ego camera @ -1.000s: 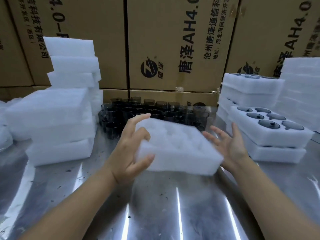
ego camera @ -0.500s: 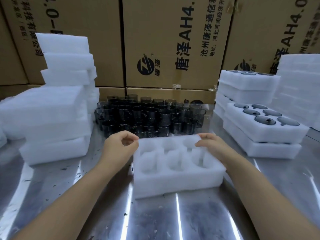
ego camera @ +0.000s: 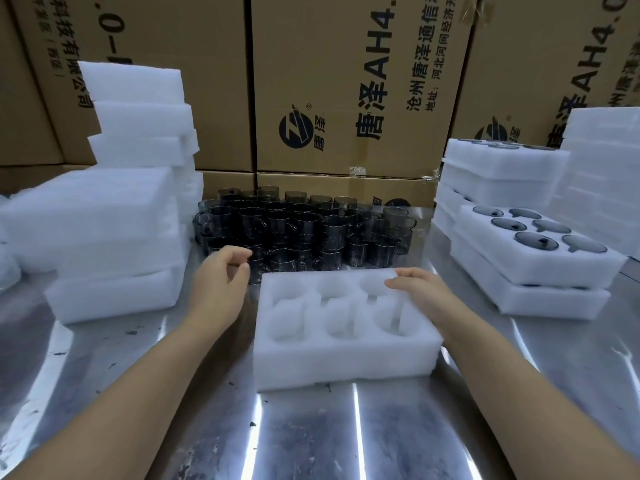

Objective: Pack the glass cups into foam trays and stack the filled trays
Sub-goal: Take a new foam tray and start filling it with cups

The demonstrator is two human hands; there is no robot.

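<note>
An empty white foam tray [ego camera: 343, 351] with six round hollows lies flat on the steel table in front of me. My right hand [ego camera: 420, 289] rests on its far right corner with the fingers laid fairly straight on the foam. My left hand [ego camera: 221, 277] hovers just left of the tray, off the foam, fingers loosely curled with nothing in them, close to the nearest cups. A dense cluster of dark smoky glass cups [ego camera: 304, 230] with handles stands right behind the tray.
Stacks of plain foam trays [ego camera: 104, 237] rise at the left. Filled trays [ego camera: 540, 268], the top one showing dark cup rims, are piled at the right beside more foam [ego camera: 602, 188]. Cardboard boxes [ego camera: 346, 81] wall off the back. The table [ego camera: 311, 438] is bare steel near me.
The tray went from tilted in both hands to lying flat on the table. My left hand has come off the tray and moved left toward the cups; the right stays on its corner.
</note>
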